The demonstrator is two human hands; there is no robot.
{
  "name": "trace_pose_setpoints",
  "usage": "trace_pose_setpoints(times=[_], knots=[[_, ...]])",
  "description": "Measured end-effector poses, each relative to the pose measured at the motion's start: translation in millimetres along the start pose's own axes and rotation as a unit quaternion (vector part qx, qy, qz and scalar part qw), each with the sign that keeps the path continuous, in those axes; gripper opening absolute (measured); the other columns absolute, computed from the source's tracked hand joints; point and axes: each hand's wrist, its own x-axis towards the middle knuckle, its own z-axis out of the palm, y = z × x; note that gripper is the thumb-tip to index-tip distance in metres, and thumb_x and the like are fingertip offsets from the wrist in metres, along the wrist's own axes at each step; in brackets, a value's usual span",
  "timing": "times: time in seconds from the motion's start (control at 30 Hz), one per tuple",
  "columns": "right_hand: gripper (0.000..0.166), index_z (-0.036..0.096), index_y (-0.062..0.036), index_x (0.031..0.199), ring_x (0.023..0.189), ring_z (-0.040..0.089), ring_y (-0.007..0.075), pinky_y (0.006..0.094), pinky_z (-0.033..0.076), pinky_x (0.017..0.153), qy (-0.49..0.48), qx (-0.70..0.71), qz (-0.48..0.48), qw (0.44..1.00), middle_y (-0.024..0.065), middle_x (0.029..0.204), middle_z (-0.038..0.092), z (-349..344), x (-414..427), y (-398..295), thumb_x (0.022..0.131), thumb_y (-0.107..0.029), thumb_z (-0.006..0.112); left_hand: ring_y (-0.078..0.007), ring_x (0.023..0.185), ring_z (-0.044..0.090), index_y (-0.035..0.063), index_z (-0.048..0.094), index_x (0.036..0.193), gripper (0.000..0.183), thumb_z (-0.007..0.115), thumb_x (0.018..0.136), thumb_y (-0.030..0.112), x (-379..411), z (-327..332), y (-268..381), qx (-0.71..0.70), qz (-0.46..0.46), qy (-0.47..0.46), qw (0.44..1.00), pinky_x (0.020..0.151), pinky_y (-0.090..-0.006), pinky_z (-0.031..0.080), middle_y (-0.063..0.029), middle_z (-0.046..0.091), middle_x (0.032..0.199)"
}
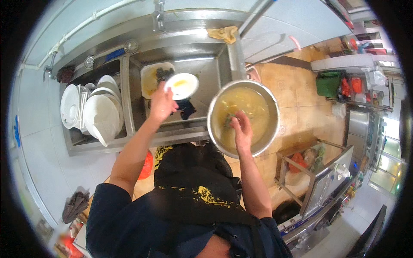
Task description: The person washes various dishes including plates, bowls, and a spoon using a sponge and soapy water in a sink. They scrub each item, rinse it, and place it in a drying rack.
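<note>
A small white dish (186,84) with yellow residue is held at its edge by my left hand (162,103) over the right basin of a steel sink (206,84). Beneath it in that basin lie a larger white plate (147,77), soiled yellow and bearing dark scraps, and a dark rag-like thing (187,109). My right hand (242,130) is over a big round metal bowl (275,119) of cloudy yellowish liquid (255,103) with pale scraps afloat. Something dark green (229,120) shows at its fingertips; whether the fingers grip it is unclear.
White plates and bowls (101,109) crowd the left sink basin. A tan cloth (224,34) lies on the sink's back right corner, near a tap (158,16). Right of the bowl are a tiled floor (287,113) and a metal-framed table (326,180).
</note>
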Motion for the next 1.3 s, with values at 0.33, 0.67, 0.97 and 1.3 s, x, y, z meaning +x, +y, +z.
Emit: trace_pose_setpoints(times=[0.33,0.67,0.97,1.3], knots=[[0.032,0.047,0.0062,0.127,0.067,0.067,0.0249,0.031,0.058,0.053,0.006,0.134,0.171,0.976,0.0204,0.105,0.066,-81.5,16.9,-3.0,0.097,-0.006,0.049,-0.0363,0.121,0.055,-0.0045,0.04,0.144,0.067,0.057,0.098,0.042,-78.8,202.7,4.0,0.283,0.219,-0.157,0.92,0.102,-0.0489,0.044,-0.0219,0.055,0.134],[0.027,0.045,0.0016,0.12,0.062,0.062,0.0231,0.0292,0.051,0.045,0.06,0.263,0.215,0.938,0.0173,0.093,0.063,-114.2,13.5,14.8,0.094,0.004,0.048,-0.0412,0.142,0.034,0.0147,0.043,0.149,0.066,0.069,0.089,0.028,-105.0,225.5,-3.6,0.497,0.271,-0.149,0.811,0.112,-0.0529,0.035,-0.0215,0.036,0.153],[0.018,0.049,0.0024,0.109,0.052,0.046,0.0097,0.0198,0.034,0.041,-0.07,0.449,0.325,0.829,0.0101,0.076,0.058,-102.6,41.9,56.8,0.099,-0.008,0.039,-0.0376,0.106,0.064,0.0033,0.059,0.12,0.038,0.065,0.084,0.013,-98.3,198.1,-0.2,0.099,0.141,-0.135,0.976,0.093,-0.041,0.05,-0.0224,0.066,0.109],[0.029,0.057,-0.0111,0.104,0.043,0.044,0.0067,0.0198,0.038,0.036,-0.036,0.469,0.346,0.812,0.0036,0.073,0.055,-50.0,-5.7,-66.0,0.106,-0.036,0.042,-0.0396,0.119,0.055,0.0093,0.057,0.129,0.042,0.066,0.091,0.024,-135.8,221.6,66.5,0.195,0.465,0.039,0.863,0.099,-0.0445,0.047,-0.0166,0.05,0.137]])
